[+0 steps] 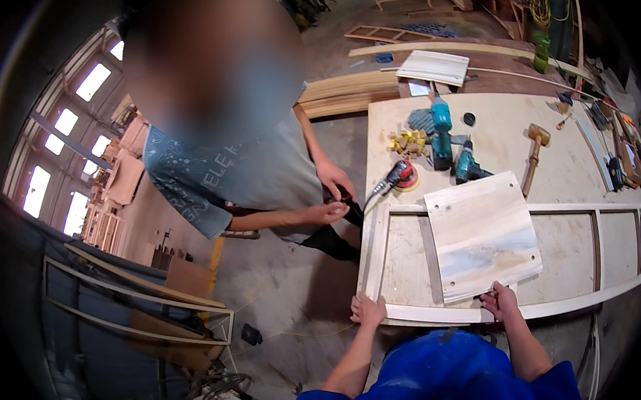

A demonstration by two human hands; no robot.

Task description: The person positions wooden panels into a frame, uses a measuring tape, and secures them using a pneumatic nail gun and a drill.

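A pale wooden frame (pixel 416 313) with crossbars lies along the near side of the worktable. My left hand (pixel 368 310) is closed over its near left corner. On top of the frame rests a flat square wooden board (pixel 482 234), turned at an angle, with a small hole near each corner and a grey streak in its grain. My right hand (pixel 501 301) is closed at the board's near edge, just above the frame's front rail; its fingertips are partly hidden.
On the worktable (pixel 501 141) lie a sander (pixel 401 177), two teal power drills (pixel 441 130) (pixel 469 164), yellow blocks (pixel 409 142) and a mallet (pixel 535 150). Across its left end stands another person (pixel 249 174), hands together. Stacked planks (pixel 351 93) lie behind; frames (pixel 137 303) stand at left.
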